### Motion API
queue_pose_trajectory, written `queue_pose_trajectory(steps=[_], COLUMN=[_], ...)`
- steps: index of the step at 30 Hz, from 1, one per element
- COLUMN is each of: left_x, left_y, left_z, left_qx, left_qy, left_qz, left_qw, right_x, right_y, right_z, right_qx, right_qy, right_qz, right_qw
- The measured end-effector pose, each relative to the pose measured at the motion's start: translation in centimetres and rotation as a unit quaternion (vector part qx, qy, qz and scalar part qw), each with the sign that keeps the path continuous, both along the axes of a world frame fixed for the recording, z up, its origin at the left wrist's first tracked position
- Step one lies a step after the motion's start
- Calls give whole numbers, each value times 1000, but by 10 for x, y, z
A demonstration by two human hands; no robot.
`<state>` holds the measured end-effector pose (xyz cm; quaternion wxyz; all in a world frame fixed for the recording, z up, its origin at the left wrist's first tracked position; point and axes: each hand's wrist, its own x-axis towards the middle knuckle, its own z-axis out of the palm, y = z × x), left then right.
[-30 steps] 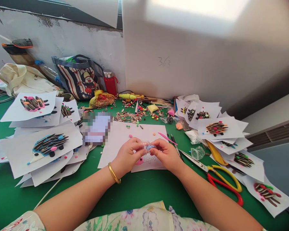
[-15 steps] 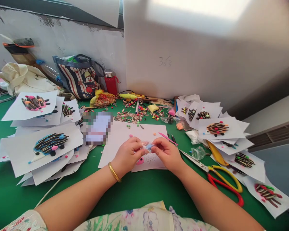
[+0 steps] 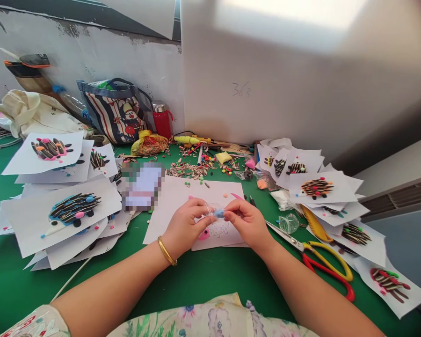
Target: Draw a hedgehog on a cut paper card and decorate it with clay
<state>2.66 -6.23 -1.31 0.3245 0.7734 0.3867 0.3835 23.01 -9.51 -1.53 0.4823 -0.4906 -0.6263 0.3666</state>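
My left hand [image 3: 187, 224] and my right hand [image 3: 247, 222] meet over a white sheet [image 3: 182, 206] on the green table. Between their fingertips they pinch a small clear plastic bag holding blue clay [image 3: 218, 213]. Under the hands lies a smaller paper with a printed hedgehog outline [image 3: 220, 231] whose face is filled with pink clay [image 3: 204, 235]. A gold bangle [image 3: 166, 252] sits on my left wrist.
Red and yellow scissors [image 3: 323, 260] lie right of my right hand. Stacks of finished hedgehog sheets [image 3: 73, 210] [image 3: 317, 187] flank the work area. Sunflower seeds and clay bits [image 3: 192, 169] are scattered behind, near a striped bag [image 3: 114, 112] and red flask [image 3: 161, 119].
Both hands have shifted slightly up and right while working the little bag; the blue clay now shows as a tighter lump between the fingertips.
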Motion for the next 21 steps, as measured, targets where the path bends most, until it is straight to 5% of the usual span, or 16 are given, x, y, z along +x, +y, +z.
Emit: queue_pose_trajectory(steps=[5,15,21], left_x=[0,0,-1], left_y=[-3,-1,-1], left_z=[5,7,10], left_qx=[5,41,49], left_qy=[30,-30,-53], left_qz=[-35,23,27], left_qw=[999,998,997], right_x=[-5,0,1], right_y=[-4,-1,-2], right_z=[4,8,8], right_qx=[-10,-2,1], right_qy=[-22,-42,-63], right_qz=[44,-17,32], right_qw=[999,999,997])
